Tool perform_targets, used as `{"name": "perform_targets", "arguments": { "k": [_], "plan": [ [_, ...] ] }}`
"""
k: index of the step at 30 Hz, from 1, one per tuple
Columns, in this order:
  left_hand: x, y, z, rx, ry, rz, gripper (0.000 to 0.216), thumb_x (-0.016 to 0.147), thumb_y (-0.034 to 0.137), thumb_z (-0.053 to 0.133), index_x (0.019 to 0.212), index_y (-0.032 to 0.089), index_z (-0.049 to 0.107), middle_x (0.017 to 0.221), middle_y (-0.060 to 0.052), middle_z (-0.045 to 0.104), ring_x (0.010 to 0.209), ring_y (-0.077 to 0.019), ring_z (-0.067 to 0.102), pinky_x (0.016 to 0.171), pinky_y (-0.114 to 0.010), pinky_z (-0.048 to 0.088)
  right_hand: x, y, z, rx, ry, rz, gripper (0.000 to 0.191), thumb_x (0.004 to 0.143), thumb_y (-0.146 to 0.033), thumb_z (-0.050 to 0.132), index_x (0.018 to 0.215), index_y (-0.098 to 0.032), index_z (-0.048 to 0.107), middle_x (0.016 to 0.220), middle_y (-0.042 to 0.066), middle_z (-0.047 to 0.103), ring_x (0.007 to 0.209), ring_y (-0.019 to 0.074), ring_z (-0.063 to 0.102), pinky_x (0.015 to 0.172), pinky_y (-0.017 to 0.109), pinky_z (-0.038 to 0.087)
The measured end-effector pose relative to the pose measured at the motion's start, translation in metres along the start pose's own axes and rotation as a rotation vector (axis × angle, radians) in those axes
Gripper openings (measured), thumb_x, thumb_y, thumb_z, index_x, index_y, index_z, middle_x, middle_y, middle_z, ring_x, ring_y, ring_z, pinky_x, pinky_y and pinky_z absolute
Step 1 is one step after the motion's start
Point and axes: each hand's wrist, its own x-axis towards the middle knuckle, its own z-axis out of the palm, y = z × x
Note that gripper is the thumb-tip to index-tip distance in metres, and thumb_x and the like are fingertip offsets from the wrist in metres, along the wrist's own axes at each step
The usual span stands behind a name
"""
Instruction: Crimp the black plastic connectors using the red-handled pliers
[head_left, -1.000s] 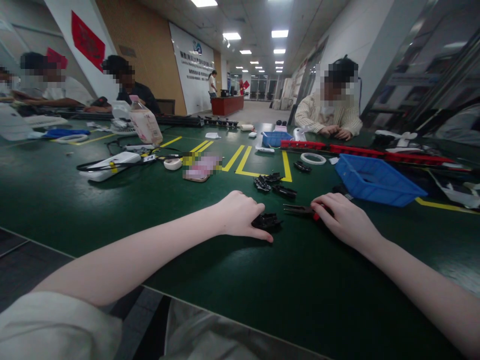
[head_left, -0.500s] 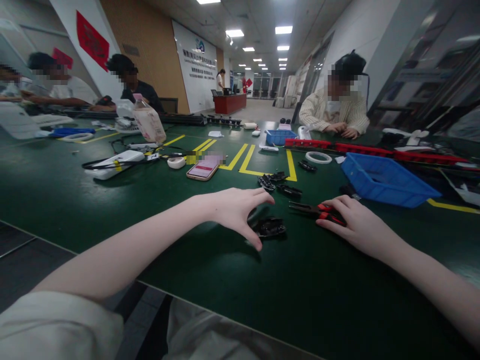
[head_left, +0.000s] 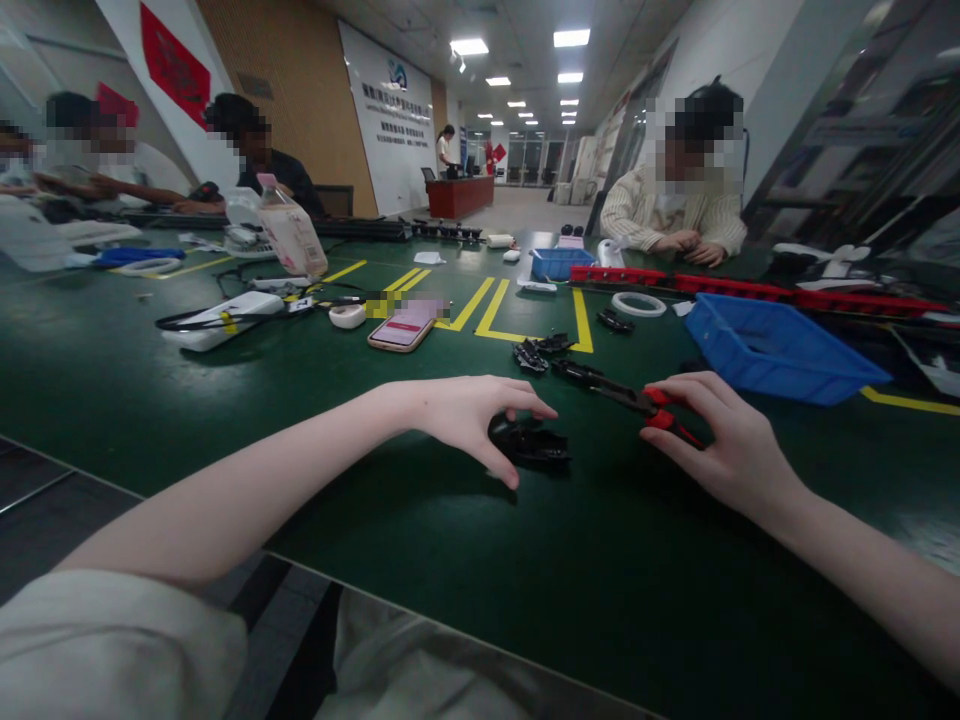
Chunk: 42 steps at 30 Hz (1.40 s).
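My left hand (head_left: 474,425) hovers low over the green table, thumb and fingers spread in a curve around one end of a black plastic part (head_left: 541,446). Whether the fingertips touch that part, I cannot tell. Red-handled needle-nose pliers (head_left: 654,402) are held in my right hand (head_left: 724,425), jaws pointing left. The tips of the jaws meet or overlap in view another black part (head_left: 576,372); I cannot tell if they grip it. Two more black parts, one ribbed (head_left: 530,356) and one flatter (head_left: 555,343), lie just behind.
A blue bin (head_left: 780,355) stands at right, near a white ring (head_left: 637,304) and a small black piece (head_left: 615,321). Left of centre are a phone (head_left: 403,328), a white device with black cord (head_left: 225,322) and a bottle (head_left: 292,235). Opposite sits a person in a striped shirt (head_left: 637,212).
My right hand has raised and turned the pliers, so their jaws now reach the black part behind. My left hand has shifted slightly, its fingers further over the near part.
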Motion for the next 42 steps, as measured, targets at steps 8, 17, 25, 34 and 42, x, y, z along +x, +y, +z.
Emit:
{"name": "perform_targets", "arguments": {
  "k": [8,17,25,34,42],
  "plan": [
    [-0.004,0.004,-0.009,-0.020,-0.060,-0.114,0.082,0.071,0.050,0.074,0.140,0.024,0.039,0.119,-0.004,0.058,0.089,-0.0152,0.058,0.070,-0.021,0.044,0.000,-0.012,-0.006,-0.169,0.046,-0.311,0.047,0.082,-0.050,0.060,0.116,-0.019,0.054,0.103,0.014,0.062,0.088,0.0271,0.062,0.071,0.040,0.052],
    [-0.001,0.009,0.002,0.102,-0.011,-0.071,0.072,0.079,0.045,0.068,0.140,0.021,0.038,0.110,-0.004,0.057,0.086,-0.0153,0.058,0.067,-0.022,0.043,0.001,-0.013,-0.005,-0.232,0.000,-0.334,0.042,0.086,-0.043,0.059,0.121,-0.022,0.051,0.109,0.014,0.061,0.097,0.0300,0.059,0.079,0.046,0.049],
    [0.009,0.001,0.016,0.103,0.098,0.022,0.041,0.085,0.037,0.063,0.120,0.018,0.056,0.096,-0.003,0.055,0.076,-0.0132,0.055,0.062,-0.022,0.041,0.000,-0.015,-0.007,-0.205,0.006,-0.390,0.041,0.085,-0.044,0.058,0.115,-0.018,0.052,0.103,0.014,0.060,0.098,0.0300,0.058,0.091,0.051,0.046],
    [0.016,-0.003,0.027,0.245,0.154,0.060,0.032,0.084,0.042,0.059,0.103,0.018,0.053,0.092,-0.001,0.061,0.070,-0.0138,0.057,0.056,-0.023,0.037,0.000,-0.018,-0.007,-0.196,0.000,-0.283,0.043,0.081,-0.060,0.055,0.098,-0.021,0.063,0.092,0.011,0.068,0.085,0.0269,0.063,0.072,0.041,0.050],
    [0.022,-0.005,0.031,0.370,0.178,0.147,0.030,0.086,0.047,0.055,0.094,0.018,0.052,0.088,-0.002,0.061,0.067,-0.0146,0.056,0.054,-0.025,0.034,0.001,-0.018,-0.002,-0.175,-0.037,-0.362,0.034,0.089,-0.046,0.051,0.096,-0.015,0.064,0.090,0.012,0.068,0.076,0.0214,0.064,0.065,0.034,0.051]
  ]
}}
